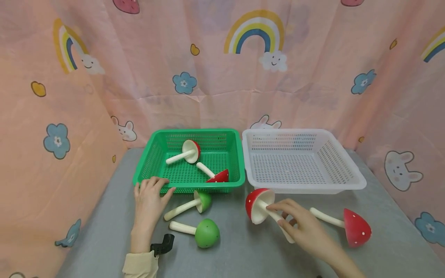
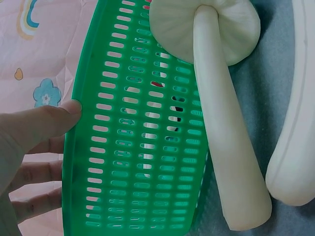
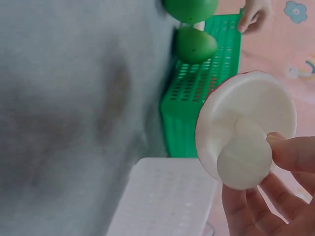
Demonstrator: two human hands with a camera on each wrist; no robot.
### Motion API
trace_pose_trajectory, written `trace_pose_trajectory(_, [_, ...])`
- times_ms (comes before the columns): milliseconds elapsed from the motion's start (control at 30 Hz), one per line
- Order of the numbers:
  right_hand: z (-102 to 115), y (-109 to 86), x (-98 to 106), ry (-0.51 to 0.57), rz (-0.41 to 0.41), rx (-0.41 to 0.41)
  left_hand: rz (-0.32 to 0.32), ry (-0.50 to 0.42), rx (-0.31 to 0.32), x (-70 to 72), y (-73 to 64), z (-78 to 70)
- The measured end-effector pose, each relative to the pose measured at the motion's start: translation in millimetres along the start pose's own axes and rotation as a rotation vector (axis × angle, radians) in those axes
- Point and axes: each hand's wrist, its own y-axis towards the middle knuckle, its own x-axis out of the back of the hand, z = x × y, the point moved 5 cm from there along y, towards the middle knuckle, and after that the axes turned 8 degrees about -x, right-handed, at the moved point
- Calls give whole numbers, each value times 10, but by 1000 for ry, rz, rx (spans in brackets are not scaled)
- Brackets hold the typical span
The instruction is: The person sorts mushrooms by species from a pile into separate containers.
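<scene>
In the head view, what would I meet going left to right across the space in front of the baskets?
Left hand → two green mushrooms → held red mushroom → right hand → loose red mushroom.

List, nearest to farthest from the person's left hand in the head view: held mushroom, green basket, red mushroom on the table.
1. Green basket: left hand holds its rim.
2. Held mushroom: in the right hand.
3. Red mushroom on the table: far right.
</scene>
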Motion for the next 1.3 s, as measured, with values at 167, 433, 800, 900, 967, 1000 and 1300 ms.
trace_pose_trajectory(167, [152, 109, -6, -3, -41, 98, -6, -2, -4, 2, 1, -8])
trace_pose_trajectory(433, [358, 392, 48, 21, -56, 204, -25, -6, -10, -2, 2, -3])
trace_pose_trajectory(800, [604, 765, -29, -20, 23, 184, -18, -5, -8, 0, 7, -18])
trace_pose_trajectory(900, [653, 885, -74, -20, 23, 189, -15, -4, -7, -3, 7, -18])
trace_pose_trajectory(967, [683, 959, -103, -14, 13, 198, -15, -7, -5, -2, 6, -18])
trace_pose_trajectory(1000, [700, 992, -116, -5, 8, 204, -15, -8, -5, -3, 6, -19])
trace_pose_trajectory(1300, [854, 1266, -302, 7, 4, 271, -23, -5, -8, 11, 4, -12])
